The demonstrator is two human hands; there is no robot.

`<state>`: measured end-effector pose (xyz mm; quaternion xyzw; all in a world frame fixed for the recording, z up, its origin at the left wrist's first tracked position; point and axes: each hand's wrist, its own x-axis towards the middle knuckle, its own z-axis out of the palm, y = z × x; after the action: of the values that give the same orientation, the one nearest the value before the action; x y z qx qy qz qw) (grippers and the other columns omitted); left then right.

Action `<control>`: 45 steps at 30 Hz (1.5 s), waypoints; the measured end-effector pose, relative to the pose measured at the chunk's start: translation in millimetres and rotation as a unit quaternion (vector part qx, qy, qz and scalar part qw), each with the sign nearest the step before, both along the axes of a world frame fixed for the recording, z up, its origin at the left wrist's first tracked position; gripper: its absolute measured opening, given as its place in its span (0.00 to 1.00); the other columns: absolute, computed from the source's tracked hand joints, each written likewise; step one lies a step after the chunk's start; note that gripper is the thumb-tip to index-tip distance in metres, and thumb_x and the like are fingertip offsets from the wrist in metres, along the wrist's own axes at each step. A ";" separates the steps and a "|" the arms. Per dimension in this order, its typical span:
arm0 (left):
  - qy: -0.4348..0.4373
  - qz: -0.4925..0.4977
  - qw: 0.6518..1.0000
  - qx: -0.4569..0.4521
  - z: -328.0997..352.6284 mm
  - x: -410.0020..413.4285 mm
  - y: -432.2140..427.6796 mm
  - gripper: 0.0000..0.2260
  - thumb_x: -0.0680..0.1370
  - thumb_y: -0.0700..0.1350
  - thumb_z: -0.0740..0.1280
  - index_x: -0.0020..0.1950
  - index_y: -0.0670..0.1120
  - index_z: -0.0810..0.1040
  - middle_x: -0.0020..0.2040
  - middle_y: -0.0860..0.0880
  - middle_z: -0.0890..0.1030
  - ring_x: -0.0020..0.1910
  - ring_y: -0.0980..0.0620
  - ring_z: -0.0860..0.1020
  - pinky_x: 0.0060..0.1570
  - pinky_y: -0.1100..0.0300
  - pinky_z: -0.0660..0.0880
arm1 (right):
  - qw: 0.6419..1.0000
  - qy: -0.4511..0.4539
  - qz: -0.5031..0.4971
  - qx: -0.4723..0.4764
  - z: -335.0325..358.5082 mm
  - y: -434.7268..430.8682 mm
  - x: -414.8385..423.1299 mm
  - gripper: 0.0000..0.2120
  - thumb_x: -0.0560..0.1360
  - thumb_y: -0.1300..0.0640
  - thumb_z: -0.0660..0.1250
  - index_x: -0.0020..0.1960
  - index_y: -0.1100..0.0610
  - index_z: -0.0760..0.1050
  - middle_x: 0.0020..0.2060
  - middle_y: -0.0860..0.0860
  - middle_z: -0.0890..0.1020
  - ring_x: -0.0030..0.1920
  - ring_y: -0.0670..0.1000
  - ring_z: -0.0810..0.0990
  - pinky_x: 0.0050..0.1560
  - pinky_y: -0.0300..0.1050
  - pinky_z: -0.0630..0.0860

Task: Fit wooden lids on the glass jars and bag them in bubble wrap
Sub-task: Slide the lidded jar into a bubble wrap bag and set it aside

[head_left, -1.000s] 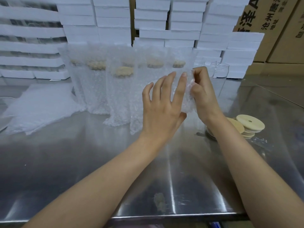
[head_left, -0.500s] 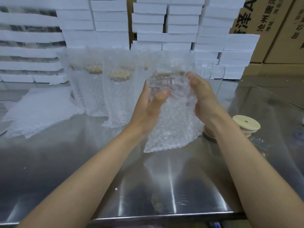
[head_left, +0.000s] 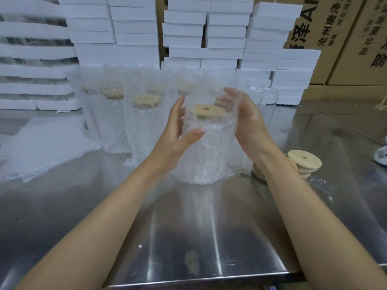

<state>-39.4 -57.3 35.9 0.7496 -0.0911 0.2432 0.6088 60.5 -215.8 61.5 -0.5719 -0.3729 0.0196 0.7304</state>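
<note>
Steel bench (head_left: 188, 237), foam boxes (head_left: 226, 36) stacked behind: bubble-wrap bag (head_left: 205, 158) upright between two hands.
Straight fingers of the left hand (head_left: 176, 130) press it; the right hand (head_left: 245, 120) curls its fingers round the top, wooden lid (head_left: 209, 110) showing inside.

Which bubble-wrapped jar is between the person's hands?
The front jar, held between left hand and right hand; its wooden lid shows clearly, the others stand behind.
</note>
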 end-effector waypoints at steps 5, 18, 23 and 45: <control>0.004 -0.014 0.999 0.029 -3.9 -1.3 0.9 0.31 0.67 0.58 0.73 0.68 0.53 0.68 0.61 0.60 0.78 0.62 0.61 0.76 0.58 0.65 0.73 | 0.998 -0.033 -0.052 0.004 -4.3 0.8 1.4 0.22 0.67 0.37 0.75 0.44 0.56 0.82 0.45 0.54 0.82 0.49 0.54 0.80 0.54 0.53 0.75; -0.029 0.077 0.992 -0.092 1.9 11.0 9.2 0.12 0.80 0.53 0.58 0.54 0.51 0.79 0.52 0.52 0.82 0.51 0.55 0.81 0.51 0.63 0.77 | 0.996 -0.028 0.039 -0.075 -11.1 3.2 0.4 0.33 0.62 0.52 0.77 0.64 0.57 0.73 0.52 0.44 0.85 0.57 0.45 0.82 0.52 0.34 0.76; 0.175 0.131 0.972 0.091 -24.8 21.1 10.9 0.20 0.84 0.54 0.50 0.48 0.47 0.78 0.47 0.44 0.81 0.46 0.48 0.79 0.52 0.55 0.75 | 0.999 0.021 -0.007 0.026 -8.2 -3.1 7.9 0.24 0.65 0.55 0.75 0.60 0.54 0.77 0.51 0.47 0.85 0.56 0.50 0.82 0.58 0.45 0.77; 0.087 0.075 0.992 0.043 -25.2 10.2 -7.7 0.43 0.65 0.77 0.59 0.74 0.55 0.62 0.64 0.61 0.72 0.63 0.66 0.71 0.62 0.70 0.66 | 0.997 0.042 0.026 -0.053 -17.1 -0.7 4.2 0.31 0.67 0.61 0.71 0.68 0.63 0.70 0.59 0.57 0.81 0.63 0.58 0.78 0.69 0.56 0.71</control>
<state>-29.2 -64.9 10.6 0.7982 0.0081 0.2175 0.5617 64.8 -216.5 44.3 -0.5987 -0.3549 0.0826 0.7133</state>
